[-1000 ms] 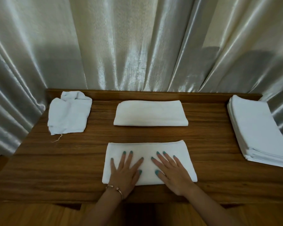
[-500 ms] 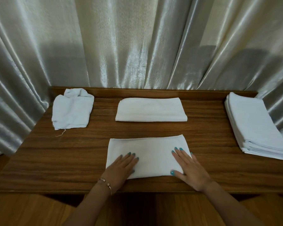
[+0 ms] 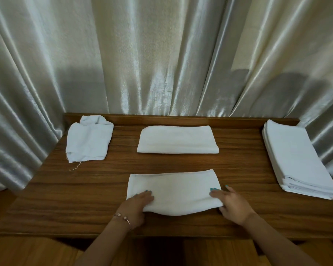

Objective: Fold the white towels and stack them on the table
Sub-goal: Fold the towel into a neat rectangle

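Observation:
A folded white towel (image 3: 174, 191) lies near the front of the wooden table (image 3: 108, 166). My left hand (image 3: 137, 205) grips its near left corner, and my right hand (image 3: 232, 203) grips its near right corner. The towel's near edge is lifted slightly off the table and sags in the middle. Another folded white towel (image 3: 178, 140) lies flat at the back centre. A stack of several flat white towels (image 3: 296, 160) sits at the right edge.
A crumpled white cloth (image 3: 89, 139) with a loose thread lies at the back left. Silvery curtains (image 3: 161, 54) hang behind and around the table. A raised wooden lip (image 3: 181, 120) runs along the table's back edge.
Both hands slid apart from the towel's middle to its near corners and took hold. The near edge has come up off the table.

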The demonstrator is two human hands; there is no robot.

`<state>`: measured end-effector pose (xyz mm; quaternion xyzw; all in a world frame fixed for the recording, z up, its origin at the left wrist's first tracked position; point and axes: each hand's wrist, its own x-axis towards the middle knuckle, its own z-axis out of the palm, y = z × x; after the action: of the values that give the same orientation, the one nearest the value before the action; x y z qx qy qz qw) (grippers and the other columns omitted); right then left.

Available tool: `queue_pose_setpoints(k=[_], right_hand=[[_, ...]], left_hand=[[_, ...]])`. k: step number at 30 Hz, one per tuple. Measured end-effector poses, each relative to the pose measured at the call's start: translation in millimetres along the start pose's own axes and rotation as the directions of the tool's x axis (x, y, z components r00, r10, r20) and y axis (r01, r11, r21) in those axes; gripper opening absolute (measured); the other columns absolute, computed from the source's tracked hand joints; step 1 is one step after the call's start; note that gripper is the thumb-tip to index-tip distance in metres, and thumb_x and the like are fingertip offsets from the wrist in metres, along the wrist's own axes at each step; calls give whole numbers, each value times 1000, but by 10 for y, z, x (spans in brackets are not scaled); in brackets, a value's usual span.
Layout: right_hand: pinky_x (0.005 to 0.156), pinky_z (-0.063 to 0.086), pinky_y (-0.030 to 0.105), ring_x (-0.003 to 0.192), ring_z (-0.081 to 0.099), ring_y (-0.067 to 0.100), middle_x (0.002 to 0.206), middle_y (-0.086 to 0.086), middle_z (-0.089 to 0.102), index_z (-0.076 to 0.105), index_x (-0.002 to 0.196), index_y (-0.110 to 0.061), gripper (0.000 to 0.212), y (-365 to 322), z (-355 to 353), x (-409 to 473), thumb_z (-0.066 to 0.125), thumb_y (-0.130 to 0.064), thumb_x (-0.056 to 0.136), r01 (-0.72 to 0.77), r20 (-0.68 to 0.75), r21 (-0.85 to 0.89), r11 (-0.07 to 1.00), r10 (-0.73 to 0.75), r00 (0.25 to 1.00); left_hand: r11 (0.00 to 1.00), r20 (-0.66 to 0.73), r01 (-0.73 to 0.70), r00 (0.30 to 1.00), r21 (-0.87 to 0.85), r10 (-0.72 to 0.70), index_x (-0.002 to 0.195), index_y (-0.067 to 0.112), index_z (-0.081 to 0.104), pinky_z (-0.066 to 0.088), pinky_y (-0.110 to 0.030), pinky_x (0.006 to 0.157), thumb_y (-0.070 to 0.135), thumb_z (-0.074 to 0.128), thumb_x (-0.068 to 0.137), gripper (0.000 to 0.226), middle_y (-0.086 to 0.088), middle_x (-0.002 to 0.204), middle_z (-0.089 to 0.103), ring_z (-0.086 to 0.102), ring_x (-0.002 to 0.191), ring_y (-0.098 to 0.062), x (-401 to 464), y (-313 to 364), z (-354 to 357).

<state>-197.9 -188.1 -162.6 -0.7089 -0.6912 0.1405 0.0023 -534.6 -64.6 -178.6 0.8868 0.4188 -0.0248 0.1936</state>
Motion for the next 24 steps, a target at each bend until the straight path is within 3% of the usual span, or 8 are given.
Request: queue_pose_setpoints(k=[3,6,11,15,18,20,22,24], right_hand=[[118,19,50,111,58,12,110,-13,69,68,106,-33,27,27,-288,121,64,-14,88,-196,-2,427,883,218,976],[93,51,47,99,62,19,97,-4,69,67,92,-32,18,69,-627,290,68,-15,87,-305,63,686,661,363,930],[81,56,42,88,68,17,96,2,71,67,96,-21,13,159,-1025,683,56,-28,95,-283,42,835,471,459,887],[65,48,32,84,61,10,94,-9,62,53,101,-33,22,187,-1196,1005,38,-49,98,-235,-39,816,528,455,889],[75,49,36,94,61,16,104,-7,61,47,116,-37,31,275,-1248,1229,32,-56,97,-248,-52,769,589,443,895],[74,49,34,90,62,18,103,-1,63,50,111,-29,33,327,-1260,1387,31,-53,99,-264,-64,749,607,463,884],[67,46,31,80,59,14,94,2,61,50,98,-27,29,363,-1273,1536,30,-48,101,-282,-65,749,599,490,869],[65,45,31,78,58,16,91,5,60,49,98,-23,28,412,-1265,1694,31,-45,102,-316,-31,763,564,521,853]], left_hand=[[914,-19,257,961,-313,-277,102,23,70,50,-21,88,17,63,79,24,1,111,68,62,103,-15,106,32,-326],[764,45,383,905,-520,-423,74,26,69,49,-20,59,20,73,75,7,5,77,68,63,74,-10,200,-33,-722],[417,96,411,795,-811,-598,76,14,69,43,-24,63,35,72,78,21,2,79,69,61,80,-16,436,-133,-1222],[403,76,382,797,-832,-599,112,16,57,49,-36,83,50,52,90,41,1,103,64,60,94,-19,784,-48,-1328],[529,-35,390,780,-753,-625,138,16,40,44,-37,91,51,39,95,55,-5,128,55,54,109,-24,1060,-18,-1392],[551,-70,414,751,-724,-657,142,13,37,40,-41,100,49,37,96,58,-11,140,49,50,122,-29,1261,-15,-1410],[529,-38,440,742,-726,-670,134,10,46,46,-37,92,46,44,95,54,-14,134,55,56,113,-28,1449,-68,-1432],[418,101,444,772,-793,-627,108,4,63,53,-29,64,43,64,85,46,-14,109,69,65,84,-21,1618,-141,-1481]])
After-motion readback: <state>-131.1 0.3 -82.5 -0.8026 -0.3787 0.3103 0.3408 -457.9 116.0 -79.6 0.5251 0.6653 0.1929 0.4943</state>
